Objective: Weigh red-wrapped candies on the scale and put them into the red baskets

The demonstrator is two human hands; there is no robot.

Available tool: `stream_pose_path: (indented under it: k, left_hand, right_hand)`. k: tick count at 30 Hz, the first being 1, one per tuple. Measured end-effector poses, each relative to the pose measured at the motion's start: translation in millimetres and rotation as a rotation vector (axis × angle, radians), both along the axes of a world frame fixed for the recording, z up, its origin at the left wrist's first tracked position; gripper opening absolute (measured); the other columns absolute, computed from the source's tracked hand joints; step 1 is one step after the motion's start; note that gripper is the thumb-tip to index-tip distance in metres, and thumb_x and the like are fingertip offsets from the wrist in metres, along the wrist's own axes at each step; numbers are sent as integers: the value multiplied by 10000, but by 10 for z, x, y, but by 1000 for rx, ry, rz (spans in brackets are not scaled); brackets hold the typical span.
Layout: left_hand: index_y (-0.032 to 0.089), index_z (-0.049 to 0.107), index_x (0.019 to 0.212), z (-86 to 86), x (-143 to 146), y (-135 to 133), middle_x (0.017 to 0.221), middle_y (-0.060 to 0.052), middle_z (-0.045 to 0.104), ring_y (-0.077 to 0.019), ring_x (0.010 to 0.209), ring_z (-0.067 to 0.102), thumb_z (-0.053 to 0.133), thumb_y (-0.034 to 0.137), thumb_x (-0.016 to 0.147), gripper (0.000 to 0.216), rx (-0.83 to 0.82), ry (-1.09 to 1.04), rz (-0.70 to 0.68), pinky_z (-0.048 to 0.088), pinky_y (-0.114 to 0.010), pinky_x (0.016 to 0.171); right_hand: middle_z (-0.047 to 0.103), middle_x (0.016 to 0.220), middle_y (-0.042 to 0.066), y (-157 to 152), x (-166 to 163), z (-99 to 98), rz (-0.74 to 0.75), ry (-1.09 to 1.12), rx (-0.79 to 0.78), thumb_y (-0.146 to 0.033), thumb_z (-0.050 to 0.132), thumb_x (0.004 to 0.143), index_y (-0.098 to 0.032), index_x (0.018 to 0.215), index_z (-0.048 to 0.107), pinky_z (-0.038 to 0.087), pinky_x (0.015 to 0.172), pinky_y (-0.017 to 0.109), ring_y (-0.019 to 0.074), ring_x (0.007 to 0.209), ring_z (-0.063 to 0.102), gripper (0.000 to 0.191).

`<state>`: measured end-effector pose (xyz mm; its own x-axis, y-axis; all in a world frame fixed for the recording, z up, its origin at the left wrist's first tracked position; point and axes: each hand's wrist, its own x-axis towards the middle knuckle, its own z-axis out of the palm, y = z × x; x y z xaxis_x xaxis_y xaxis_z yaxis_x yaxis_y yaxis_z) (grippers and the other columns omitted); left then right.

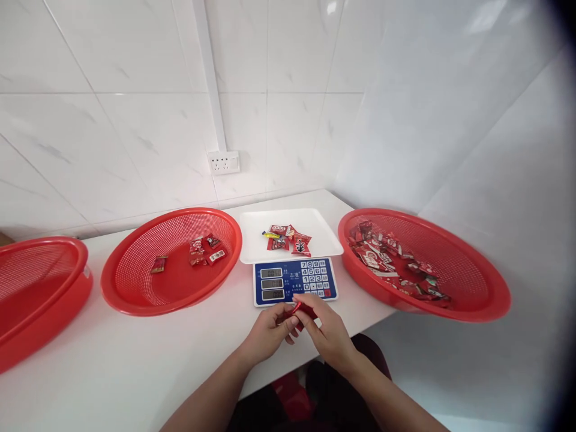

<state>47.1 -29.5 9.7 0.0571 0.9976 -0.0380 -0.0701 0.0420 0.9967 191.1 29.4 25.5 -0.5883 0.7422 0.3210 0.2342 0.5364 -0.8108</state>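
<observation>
My left hand (266, 333) and my right hand (330, 337) meet at the front edge of the table. Between them is a small red wrapped packet (306, 310), pinched by the fingers of both; the fingers cover much of it. Just beyond is a scale (292, 282) with a blue keypad panel and three small displays. Its white tray (254, 231) carries several red snack packets (301, 246) and a small yellow-and-blue one (270, 234).
On the right, a red basket (490, 294) holds many wrapped packets (378, 258). Left of the scale, another red basket (130, 255) contains several packets (198, 247). A third red basket (45, 324) is cut off at far left. A wall socket (224, 162) sits behind.
</observation>
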Motion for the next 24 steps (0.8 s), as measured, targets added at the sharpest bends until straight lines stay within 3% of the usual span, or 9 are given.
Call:
stream_pose_path:
  k: [4,8,12,16,24]
  left_hand:
    - [133,560,833,-25,-18,7,711,-11,540,-113,647,535,568,425,766,300,-30,8,43,471,-238,559]
    - [135,548,779,-30,-37,0,685,3,524,-99,605,521,585,407,755,276,-40,19,64,458,-233,553]
    - [144,506,703,13,-43,-8,620,27,496,-79,529,486,562,424,764,292,-63,32,50,418,-219,522]
    - [152,488,673,34,-43,1,553,36,473,-81,495,446,529,477,769,342,-90,42,17,383,-216,489]
    - [153,496,637,17,-48,6,517,42,462,-83,488,417,523,490,767,363,-77,125,-13,320,-206,489]
  right_hand:
    - [616,1054,75,-62,112,-199,-97,27,-203,-375,465,839,-237,1208,462,460,841,365,214,960,583,394]
    - [645,850,46,-16,183,-199,-26,-7,-358,-450,427,846,-221,983,597,485,721,323,197,790,603,316]
    - [650,794,38,-26,149,-196,46,44,-482,-493,451,819,-210,865,612,476,695,324,202,756,600,329]
    - [636,755,28,-44,98,-223,78,81,-516,-468,497,802,-197,770,593,457,710,320,203,761,589,289]
    - [550,626,-8,0,75,-175,197,81,-567,-502,431,826,-187,674,550,409,589,265,147,607,512,370]
